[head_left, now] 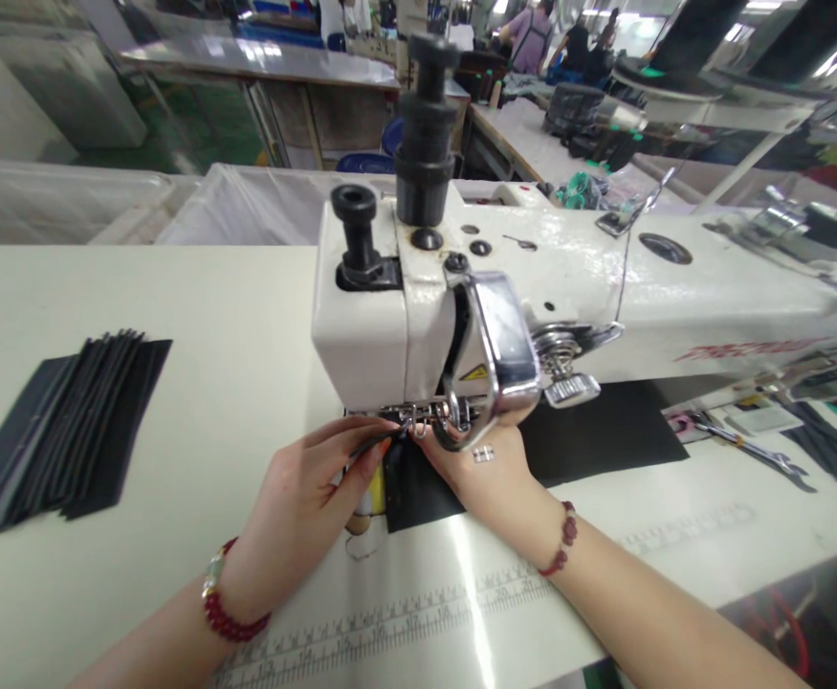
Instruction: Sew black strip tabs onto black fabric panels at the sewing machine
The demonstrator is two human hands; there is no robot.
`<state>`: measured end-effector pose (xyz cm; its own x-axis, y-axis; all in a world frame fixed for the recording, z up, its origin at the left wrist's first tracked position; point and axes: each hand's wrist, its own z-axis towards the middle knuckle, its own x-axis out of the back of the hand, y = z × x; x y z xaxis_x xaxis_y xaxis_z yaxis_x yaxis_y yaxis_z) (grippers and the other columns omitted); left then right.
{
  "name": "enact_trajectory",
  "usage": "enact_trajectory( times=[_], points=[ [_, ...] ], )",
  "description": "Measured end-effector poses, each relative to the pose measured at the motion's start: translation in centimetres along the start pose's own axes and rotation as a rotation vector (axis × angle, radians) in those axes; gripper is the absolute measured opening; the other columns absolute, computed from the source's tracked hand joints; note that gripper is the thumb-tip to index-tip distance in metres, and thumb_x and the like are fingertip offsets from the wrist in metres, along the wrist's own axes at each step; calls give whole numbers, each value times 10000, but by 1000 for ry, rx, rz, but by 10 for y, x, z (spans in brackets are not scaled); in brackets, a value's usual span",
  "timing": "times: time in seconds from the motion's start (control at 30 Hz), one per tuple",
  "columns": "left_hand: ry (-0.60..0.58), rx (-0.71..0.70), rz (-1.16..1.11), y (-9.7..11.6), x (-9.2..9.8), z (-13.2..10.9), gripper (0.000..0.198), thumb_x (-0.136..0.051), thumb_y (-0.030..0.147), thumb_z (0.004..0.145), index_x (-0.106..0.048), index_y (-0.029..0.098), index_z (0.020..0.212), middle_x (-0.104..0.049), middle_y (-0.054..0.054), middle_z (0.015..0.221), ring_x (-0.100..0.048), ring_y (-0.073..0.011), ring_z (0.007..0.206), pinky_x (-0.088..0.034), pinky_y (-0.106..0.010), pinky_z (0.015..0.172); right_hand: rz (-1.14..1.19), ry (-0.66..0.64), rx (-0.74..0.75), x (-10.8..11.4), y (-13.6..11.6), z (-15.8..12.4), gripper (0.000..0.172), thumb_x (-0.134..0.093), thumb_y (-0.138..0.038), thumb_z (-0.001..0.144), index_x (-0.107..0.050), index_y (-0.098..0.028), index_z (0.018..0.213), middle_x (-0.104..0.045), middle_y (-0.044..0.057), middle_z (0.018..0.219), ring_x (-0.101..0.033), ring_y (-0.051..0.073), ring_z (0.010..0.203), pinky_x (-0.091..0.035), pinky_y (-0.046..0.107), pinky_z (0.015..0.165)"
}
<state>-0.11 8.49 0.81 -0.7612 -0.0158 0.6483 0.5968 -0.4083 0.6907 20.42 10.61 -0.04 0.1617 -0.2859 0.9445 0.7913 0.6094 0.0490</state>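
Observation:
A white sewing machine (364,344) stands over the work surface, its needle area partly hidden behind a chrome guard (508,335). My left hand (321,483) pinches the edge of a black fabric piece (418,488) just left of the presser foot (418,419). Close against the foot on the other side, my right hand (482,474) presses on the black fabric; its fingertips are hidden behind the guard and foot. More black material (605,435) lies flat under the machine arm, to the right of this hand.
A stack of folded black strips (80,421) lies at the left of the table (231,325). A printed ruler scale (404,622) runs along the front. Metal snips (748,445) and dark strips (826,440) lie at the right. People work in the background.

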Motion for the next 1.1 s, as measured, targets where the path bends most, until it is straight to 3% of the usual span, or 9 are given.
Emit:
enact_trajectory(
  times=[0.23, 0.4, 0.6, 0.77, 1.0, 1.1],
  points=[
    [27, 2, -32, 1, -1, 2, 204, -506, 298, 924, -683, 219, 860, -696, -9, 850, -694, -182, 848, -586, -291, 778, -59, 48, 2, -3, -2, 1, 259, -416, -201, 966, -644, -239, 1083, -676, 70, 899, -544, 161, 656, -314, 300, 535],
    [2, -43, -20, -1, 0, -1, 157, -528, 257, 923, -675, 220, 964, -698, -11, 933, -678, -160, 895, -571, -266, 822, -27, 44, -24, 1, -4, 1, 217, -444, -209, 953, -658, -230, 983, -667, 47, 825, -548, 160, 657, -307, 303, 539],
    [-77, -381, 248, -9, -2, -9, 296, -508, 202, 911, -573, 128, 1191, -650, -93, 1155, -641, -199, 1013, -569, -319, 863, 24, -4, -30, 4, -4, 3, 210, -450, -228, 953, -660, -229, 968, -689, 42, 904, -583, 165, 691, -333, 300, 554],
    [-47, -601, 535, 0, -5, -12, 270, -415, 116, 932, -602, 51, 1115, -657, -142, 1121, -643, -244, 997, -592, -350, 786, 169, 67, -153, -9, -2, 2, 237, -461, -293, 956, -675, -209, 898, -696, 43, 830, -587, 160, 649, -391, 288, 592],
    [-51, -605, 698, 7, -12, -15, 350, -321, 28, 925, -629, 54, 1087, -668, -126, 1105, -649, -238, 964, -579, -350, 777, 381, -50, -197, -9, 8, -2, 177, -538, -240, 912, -647, -194, 780, -656, 31, 777, -599, 150, 706, -451, 260, 625],
    [-68, -588, 710, 7, -12, -18, 356, -307, 86, 945, -619, 54, 1114, -643, -133, 1162, -629, -235, 1009, -563, -341, 813, 389, -62, -203, -8, 11, -1, 166, -563, -255, 910, -624, -160, 788, -626, 7, 753, -589, 131, 691, -472, 263, 634]
  ],
)
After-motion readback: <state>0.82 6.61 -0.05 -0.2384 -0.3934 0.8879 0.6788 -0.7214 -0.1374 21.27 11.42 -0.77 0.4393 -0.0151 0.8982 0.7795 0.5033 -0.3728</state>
